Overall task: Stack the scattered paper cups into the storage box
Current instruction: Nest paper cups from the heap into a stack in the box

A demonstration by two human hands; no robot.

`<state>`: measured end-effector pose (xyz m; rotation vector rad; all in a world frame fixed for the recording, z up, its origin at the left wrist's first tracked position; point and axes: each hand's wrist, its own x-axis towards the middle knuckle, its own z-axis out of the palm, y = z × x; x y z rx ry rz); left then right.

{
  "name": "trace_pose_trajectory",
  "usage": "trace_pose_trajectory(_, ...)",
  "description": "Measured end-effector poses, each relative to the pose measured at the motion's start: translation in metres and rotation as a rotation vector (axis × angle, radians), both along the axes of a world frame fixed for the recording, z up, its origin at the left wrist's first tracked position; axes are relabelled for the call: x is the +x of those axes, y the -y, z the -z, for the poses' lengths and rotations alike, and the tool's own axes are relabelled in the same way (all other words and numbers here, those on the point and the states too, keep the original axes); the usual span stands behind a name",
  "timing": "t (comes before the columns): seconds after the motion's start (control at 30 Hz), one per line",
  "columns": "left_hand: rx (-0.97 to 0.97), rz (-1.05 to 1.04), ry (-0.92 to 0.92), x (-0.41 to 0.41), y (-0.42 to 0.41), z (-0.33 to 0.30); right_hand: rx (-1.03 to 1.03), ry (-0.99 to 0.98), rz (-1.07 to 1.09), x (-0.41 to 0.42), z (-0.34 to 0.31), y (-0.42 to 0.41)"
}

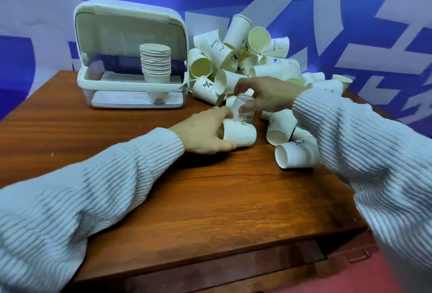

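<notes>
A white storage box (131, 84) with its lid flipped up stands at the back left of the table, holding a stack of upside-down paper cups (155, 63). A heap of white paper cups (243, 59) lies to its right. My left hand (203, 131) grips a paper cup lying on its side (240, 132) on the table. Just above it, my right hand (266, 96) pinches the base of an upside-down cup printed HELLO (243, 112), which touches the left hand's cup.
The brown wooden table (187, 199) has its front edge near the bottom of the view. Loose cups (294, 155) lie on their sides under my right forearm. A blue and white wall stands behind the table.
</notes>
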<state>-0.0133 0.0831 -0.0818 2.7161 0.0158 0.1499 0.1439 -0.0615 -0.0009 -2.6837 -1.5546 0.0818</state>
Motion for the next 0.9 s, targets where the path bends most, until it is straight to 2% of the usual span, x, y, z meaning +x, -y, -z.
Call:
trace_pose_trajectory(0.13,-0.098,-0.072,0.03,-0.008,-0.013,-0.005,-0.009,-0.049,0.005,0.001,0.001,-0.002)
trace_pose_trajectory(0.23,-0.044,-0.107,0.127,-0.014,-0.026,-0.011,0.231,-0.065,0.034,0.006,0.001,-0.005)
trace_pose_trajectory(0.3,-0.049,-0.125,0.186,-0.018,-0.032,-0.015,0.416,-0.19,0.077,0.008,0.004,-0.007)
trace_pose_trajectory(0.33,-0.061,-0.132,0.201,-0.018,-0.034,-0.016,0.447,-0.246,0.08,0.008,0.007,-0.009)
trace_pose_trajectory(0.43,-0.07,-0.16,0.215,-0.017,-0.041,-0.016,0.384,-0.273,0.075,0.007,0.017,-0.015)
trace_pose_trajectory(0.53,0.051,-0.149,0.24,-0.018,-0.042,-0.016,0.269,-0.254,0.061,0.003,0.017,-0.017)
trace_pose_trajectory(0.67,0.119,-0.076,0.269,-0.016,-0.041,-0.014,0.065,-0.155,0.076,-0.001,0.021,-0.017)
trace_pose_trajectory(0.73,0.08,-0.07,0.243,-0.016,-0.04,-0.014,0.064,-0.072,0.058,-0.003,0.027,-0.015)
trace_pose_trajectory(0.8,-0.009,-0.094,0.287,-0.016,-0.04,-0.015,0.234,-0.019,-0.014,-0.006,0.03,-0.013)
trace_pose_trajectory(0.87,-0.104,-0.137,0.378,-0.014,-0.043,-0.017,0.453,-0.134,-0.071,-0.016,0.029,-0.015)
trace_pose_trajectory(0.9,-0.165,-0.152,0.413,-0.012,-0.045,-0.018,0.497,-0.221,-0.084,-0.022,0.028,-0.017)
